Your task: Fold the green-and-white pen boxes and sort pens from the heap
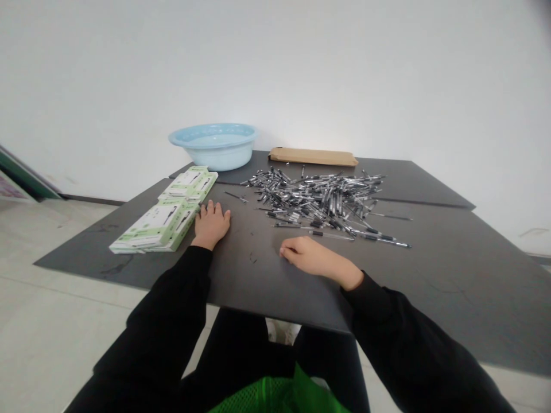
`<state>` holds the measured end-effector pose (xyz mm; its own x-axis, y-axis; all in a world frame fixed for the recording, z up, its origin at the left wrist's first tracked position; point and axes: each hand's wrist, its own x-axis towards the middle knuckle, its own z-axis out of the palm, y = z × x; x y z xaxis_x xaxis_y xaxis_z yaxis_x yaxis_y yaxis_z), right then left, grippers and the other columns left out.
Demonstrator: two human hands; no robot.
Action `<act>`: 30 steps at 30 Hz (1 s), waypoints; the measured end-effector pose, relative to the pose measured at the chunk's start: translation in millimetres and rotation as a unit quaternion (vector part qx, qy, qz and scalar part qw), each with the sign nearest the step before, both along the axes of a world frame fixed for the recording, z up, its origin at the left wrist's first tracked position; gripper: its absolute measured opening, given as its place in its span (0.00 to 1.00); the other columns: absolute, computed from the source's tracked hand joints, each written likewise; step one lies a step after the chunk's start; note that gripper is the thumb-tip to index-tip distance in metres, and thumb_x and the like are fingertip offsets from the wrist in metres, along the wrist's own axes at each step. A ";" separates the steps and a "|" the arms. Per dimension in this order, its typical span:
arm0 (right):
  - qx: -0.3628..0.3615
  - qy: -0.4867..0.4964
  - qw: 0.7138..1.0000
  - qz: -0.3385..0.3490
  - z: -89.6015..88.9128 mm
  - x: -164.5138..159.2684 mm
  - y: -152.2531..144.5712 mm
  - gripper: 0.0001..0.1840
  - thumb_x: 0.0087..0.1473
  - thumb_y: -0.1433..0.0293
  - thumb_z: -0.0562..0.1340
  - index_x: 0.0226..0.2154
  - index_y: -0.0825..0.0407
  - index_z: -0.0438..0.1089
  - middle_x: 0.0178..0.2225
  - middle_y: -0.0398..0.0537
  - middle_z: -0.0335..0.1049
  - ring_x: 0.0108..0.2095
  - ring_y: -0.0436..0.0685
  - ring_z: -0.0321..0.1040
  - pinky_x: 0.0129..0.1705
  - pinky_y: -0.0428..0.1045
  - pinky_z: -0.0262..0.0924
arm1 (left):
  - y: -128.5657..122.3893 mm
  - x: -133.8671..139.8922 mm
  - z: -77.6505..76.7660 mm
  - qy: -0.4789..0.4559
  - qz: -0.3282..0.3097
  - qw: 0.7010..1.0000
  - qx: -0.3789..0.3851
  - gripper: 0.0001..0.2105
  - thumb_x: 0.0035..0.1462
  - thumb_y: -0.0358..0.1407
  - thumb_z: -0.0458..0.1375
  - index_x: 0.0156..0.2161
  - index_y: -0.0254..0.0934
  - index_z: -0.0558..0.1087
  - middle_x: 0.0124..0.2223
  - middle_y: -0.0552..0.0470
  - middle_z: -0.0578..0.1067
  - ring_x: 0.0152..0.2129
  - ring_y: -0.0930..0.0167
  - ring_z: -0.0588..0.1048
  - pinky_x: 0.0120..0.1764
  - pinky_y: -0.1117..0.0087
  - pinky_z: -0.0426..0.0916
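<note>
My left hand (pixel 211 224) lies flat on the dark table, fingers spread, right beside the green-and-white pen boxes (pixel 151 223). These boxes are stacked in overlapping rows, with a pen pictured on their lids. On the table's near middle rests my right hand (pixel 310 256), its fingers curled in and no object showing from them. Just beyond it spreads a loose heap of clear pens with black grips (pixel 321 198), lying in many directions. A few pens have strayed to the heap's edges, one of them a single pen (pixel 236 197) toward the boxes.
A light blue plastic basin (pixel 221 156) stands at the back left, behind the boxes. Against the white wall lies a long flat brown cardboard package (pixel 313 156). The dark table (pixel 447 275) has its near edge just above my lap.
</note>
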<state>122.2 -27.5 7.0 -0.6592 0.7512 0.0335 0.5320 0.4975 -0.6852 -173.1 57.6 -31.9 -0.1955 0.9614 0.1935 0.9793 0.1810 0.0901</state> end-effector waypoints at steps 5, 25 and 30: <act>-0.007 -0.011 1.000 -0.001 0.0 -0.1 -0.4 0.15 0.63 0.71 0.53 0.25 0.52 0.63 0.24 0.42 0.63 0.27 0.51 0.59 0.33 0.47 0.49 | -13.1 13.9 14.7 0.004 -0.053 0.993 0.108 0.24 0.66 0.38 0.45 0.62 0.27 0.65 0.71 0.28 0.53 0.68 0.48 0.51 0.64 0.46 0.50; -0.071 -0.087 0.993 -0.033 -4.4 -7.0 -10.7 0.16 0.66 0.65 0.51 0.29 0.49 0.67 0.29 0.46 0.71 0.31 0.55 0.67 0.36 0.49 0.58 | -82.4 61.6 32.4 0.020 -0.406 0.913 -0.025 0.09 0.67 0.35 0.49 0.45 0.36 0.69 0.47 0.44 0.70 0.44 0.62 0.68 0.44 0.61 0.67; -0.081 -0.090 0.992 -0.047 -9.6 -6.7 -9.5 0.18 0.65 0.61 0.51 0.28 0.48 0.68 0.28 0.47 0.71 0.30 0.56 0.69 0.35 0.49 0.61 | -92.5 62.6 29.5 0.019 -0.391 0.920 -0.004 0.07 0.66 0.34 0.50 0.45 0.37 0.68 0.47 0.45 0.69 0.44 0.60 0.68 0.42 0.60 0.67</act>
<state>115.6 -37.0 -2.5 -0.5711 0.7950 -0.2046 0.6912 0.3312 -0.6423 -110.5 -34.9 -2.4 0.5638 0.8063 0.1789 0.8127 -0.5802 0.0539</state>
